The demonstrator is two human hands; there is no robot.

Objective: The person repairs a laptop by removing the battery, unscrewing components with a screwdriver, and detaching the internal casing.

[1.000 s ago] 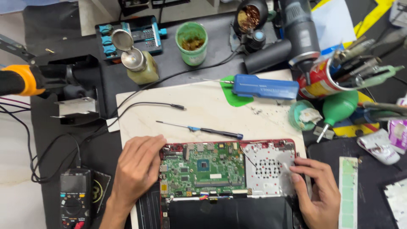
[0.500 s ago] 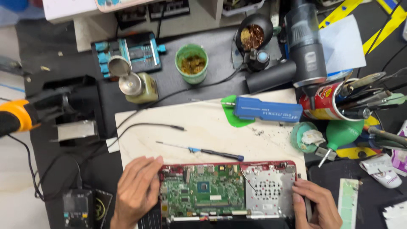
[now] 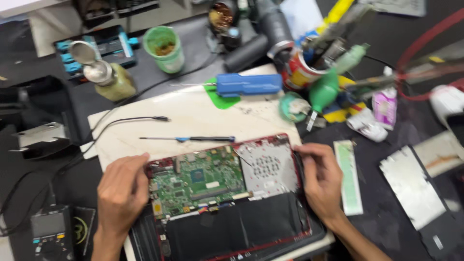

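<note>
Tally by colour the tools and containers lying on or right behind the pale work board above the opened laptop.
Blue: 2, the large blue-handled screwdriver and the thin black-and-blue precision screwdriver
Green: 2, the green plastic cup and the green flat pad
Red: 1, the red tin can of tools
Total: 5

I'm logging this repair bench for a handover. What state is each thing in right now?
Laptop: back cover off, green board exposed.
Left hand: resting flat on the laptop's left edge.
Right hand: fingers gripping its right edge.
Thin screwdriver: lying loose on the pale mat.
Blue electric screwdriver: lying on its side.
Green cup: upright, uncovered.
Multimeter: lying flat, display unreadable.
</note>
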